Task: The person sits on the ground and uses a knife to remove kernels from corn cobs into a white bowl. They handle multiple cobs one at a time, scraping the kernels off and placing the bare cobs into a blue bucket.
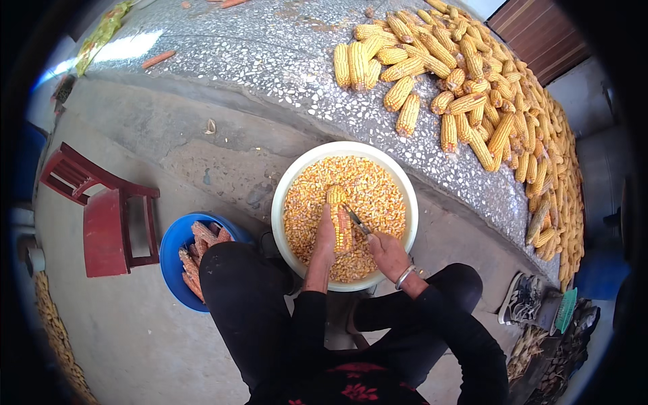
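Observation:
Over a pale round basin (pixel 279 202) of loose corn kernels (pixel 309 182), my left hand (pixel 325 235) grips a dried corn cob (pixel 336 195). Part of the cob is stripped, showing reddish core between rows of yellow kernels. My right hand (pixel 389 255), with a silver bracelet at the wrist, is closed around a slim metal tool (pixel 358 220). The tool's dark tip touches the upper right side of the cob; its exact kind is unclear. My left fingers are partly hidden behind the cob.
Left of my knee stands a blue bucket (pixel 169 268) holding stripped cobs (pixel 191 268). Beyond it is a red wooden chair (pixel 105 230). A large heap of corn ears (pixel 486 101) covers the raised terrazzo ledge (pixel 283 66). Shoes (pixel 520 298) and a green basket (pixel 565 310) sit at right.

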`<state>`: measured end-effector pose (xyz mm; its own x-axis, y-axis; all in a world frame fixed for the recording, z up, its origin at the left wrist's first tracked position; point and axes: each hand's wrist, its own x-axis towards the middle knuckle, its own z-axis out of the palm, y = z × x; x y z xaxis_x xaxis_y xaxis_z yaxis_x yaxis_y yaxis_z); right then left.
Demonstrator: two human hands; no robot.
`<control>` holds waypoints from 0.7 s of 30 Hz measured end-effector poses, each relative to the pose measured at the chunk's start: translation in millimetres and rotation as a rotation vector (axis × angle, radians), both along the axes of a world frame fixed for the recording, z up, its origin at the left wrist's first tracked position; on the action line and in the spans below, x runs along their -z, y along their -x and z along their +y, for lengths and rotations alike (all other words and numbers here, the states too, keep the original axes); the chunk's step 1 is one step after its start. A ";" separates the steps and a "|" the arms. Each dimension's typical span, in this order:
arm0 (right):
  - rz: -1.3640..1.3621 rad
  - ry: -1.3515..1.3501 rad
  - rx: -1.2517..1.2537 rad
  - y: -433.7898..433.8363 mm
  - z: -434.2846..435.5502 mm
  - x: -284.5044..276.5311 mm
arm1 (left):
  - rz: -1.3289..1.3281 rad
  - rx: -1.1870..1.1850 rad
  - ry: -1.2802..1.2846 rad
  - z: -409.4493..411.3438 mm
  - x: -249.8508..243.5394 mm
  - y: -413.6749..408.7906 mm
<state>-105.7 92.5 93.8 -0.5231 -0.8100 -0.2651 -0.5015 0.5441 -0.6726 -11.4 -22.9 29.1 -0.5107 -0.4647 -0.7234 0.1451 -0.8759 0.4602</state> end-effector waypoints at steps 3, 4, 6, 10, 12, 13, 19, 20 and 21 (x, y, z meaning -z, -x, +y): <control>0.012 0.094 0.023 -7.8 4.0 16.8 | -0.082 0.021 0.108 2.4 -1.0 -0.8; -0.013 0.150 0.030 -17.1 -2.7 18.7 | -0.183 0.002 0.197 3.6 4.1 0.8; -0.561 -0.035 0.325 -35.4 -15.5 3.2 | -0.384 -0.046 0.437 7.7 15.1 6.1; -1.228 -0.197 0.583 -38.1 -32.6 -46.5 | -0.491 -0.030 0.663 13.0 19.2 9.7; -1.371 -0.238 0.595 -21.6 -33.4 -53.3 | -0.472 -0.038 0.719 17.4 11.1 10.6; -1.412 -0.254 0.558 -11.7 -33.2 -56.3 | -0.466 -0.047 0.747 17.6 7.7 9.6; -1.440 -0.401 0.331 44.5 -31.7 -63.0 | -0.324 0.015 0.608 12.6 22.0 4.0; -1.421 -0.404 0.306 45.6 -32.0 -59.2 | -0.208 -0.016 0.448 11.2 27.9 1.5; -1.318 -0.398 0.292 41.8 -32.2 -56.9 | -0.094 -0.047 0.288 8.4 29.8 -0.9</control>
<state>-147.6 60.4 150.7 0.1514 -0.4728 -0.8680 0.5301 0.7800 -0.3324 -10.5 -14.5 -0.7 -0.4211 -0.6787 -0.6017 0.1271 -0.7010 0.7018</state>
